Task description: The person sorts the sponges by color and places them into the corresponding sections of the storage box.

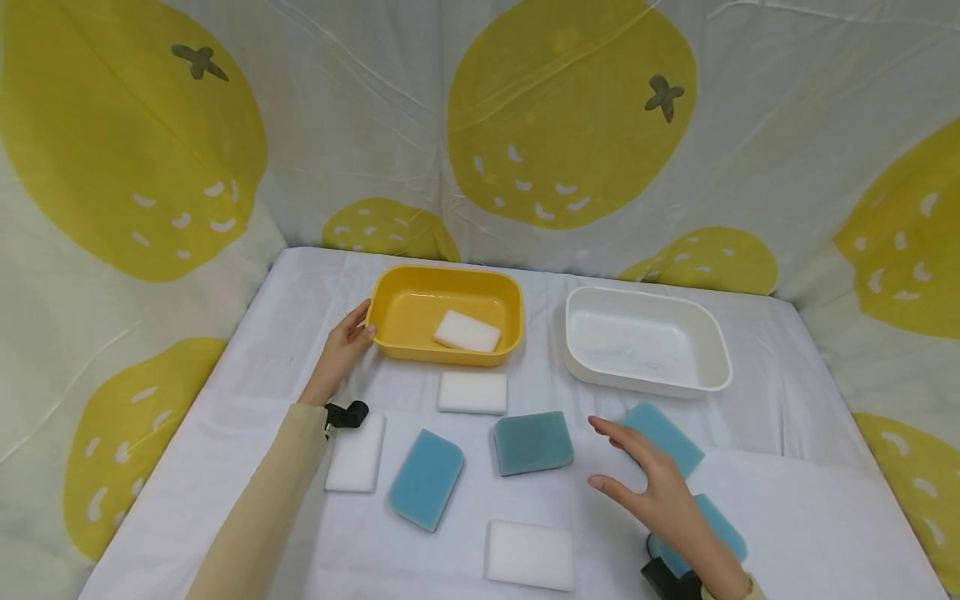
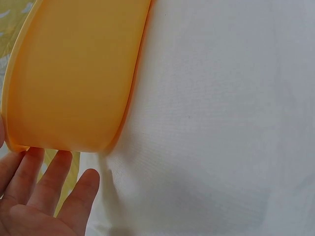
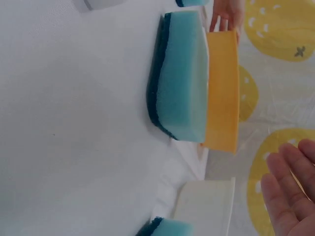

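A white cloth wall printed with large yellow fruit (image 1: pixel 570 125) is enclosing the table at the back and sides. From the left wrist, the view is showing the outside of the yellow box (image 1: pixel 435 356) and the fingers touching its left end, which the head view is mostly hiding; only the head view is showing what is lying inside, a small white sponge (image 1: pixel 467 332). The right wrist view is showing one blue sponge (image 3: pixel 182 78) from the side, with a dark layer against the cloth.

The table (image 1: pixel 795 517) is wearing a white, slightly creased cloth. The yellow box is sitting far left; the left hand (image 1: pixel 341 350) is resting against its left end, fingers fairly straight and spread, thumb by the rim. The right hand (image 1: pixel 652 479) is hovering on the right, thumb and fingers apart, holding nothing.

A white box (image 1: pixel 630 381) is standing far right. White sponges are lying just in front of the yellow box (image 1: pixel 472 393), near left (image 1: pixel 356 462) and near middle (image 1: pixel 530 556). Blue ones are lying left of centre (image 1: pixel 427 481), at the centre (image 1: pixel 534 443) and just in front of the white box (image 1: pixel 671 433). The right wrist and its black camera (image 1: pixel 667 581) are partly covering another near right (image 1: pixel 723 533), while the left wrist's camera (image 1: pixel 347 415) is overlapping the near-left white sponge.
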